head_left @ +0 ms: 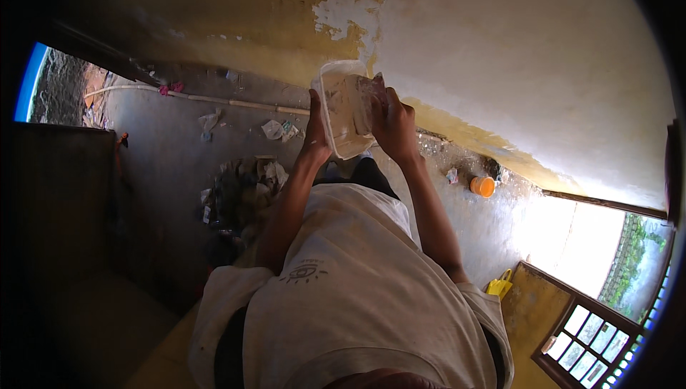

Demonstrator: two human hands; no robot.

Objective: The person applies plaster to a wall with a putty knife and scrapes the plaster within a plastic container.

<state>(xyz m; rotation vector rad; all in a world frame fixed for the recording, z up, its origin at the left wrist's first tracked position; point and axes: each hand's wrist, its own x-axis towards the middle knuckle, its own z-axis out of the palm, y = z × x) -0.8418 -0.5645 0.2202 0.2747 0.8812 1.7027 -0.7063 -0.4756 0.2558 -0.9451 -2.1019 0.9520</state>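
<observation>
My left hand (316,130) is closed on the left side of a clear, rectangular plastic tub (331,74), its inside smeared with whitish residue. The tub is tilted in front of my chest, close to the wall. My right hand (395,126) grips a flat, dull brownish piece coated in whitish smears (370,101), possibly a scraper. This piece reaches over the tub's right part; whether it touches the inside I cannot tell.
Ahead rises a wall (500,53), part whitish, part peeling yellow. A long pole (264,106) and plastic scraps (273,129) lie on the floor. A dark heap of rubbish (239,192) is at left. An orange bucket (483,186) and yellow bag (500,285) stand right, near a bright doorway (564,239).
</observation>
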